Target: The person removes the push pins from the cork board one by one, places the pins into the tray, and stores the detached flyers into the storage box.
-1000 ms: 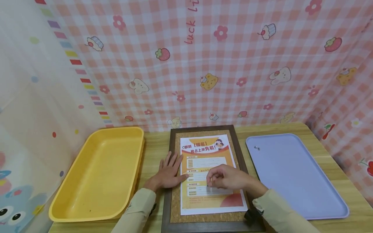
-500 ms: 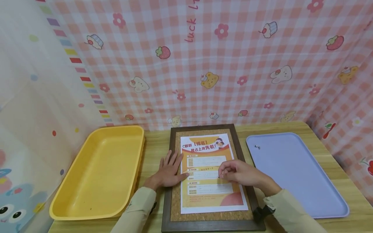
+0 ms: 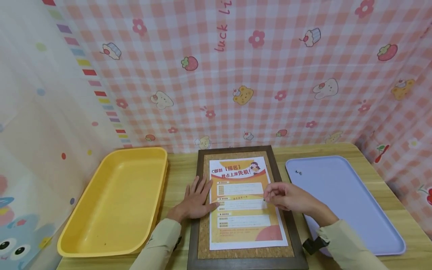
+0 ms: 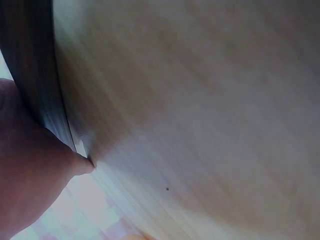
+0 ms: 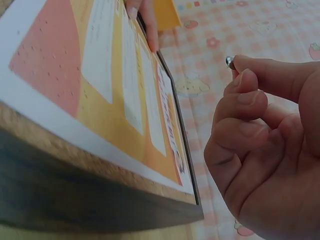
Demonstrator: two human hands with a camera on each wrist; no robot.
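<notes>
Fingers (image 5: 272, 75) nearly together, silvery tack (image 5: 229, 61) between

yellow tray (image 3: 114, 202) on wood-grain table (image 3: 179, 165), pink checked cloth (image 3: 222, 78) behind, pale dotted cloth (image 3: 44, 123) at left

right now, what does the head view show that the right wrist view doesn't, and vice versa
Only head: lavender rectangular tray with small silvery pieces. Only right wrist: shiny face of the small silver metal piece the right hand pinches; head shows a dark speck. Both: right hand, left hand, brown-framed cork board, orange-white printed paper sheet, yellow rectangular tray.
</notes>
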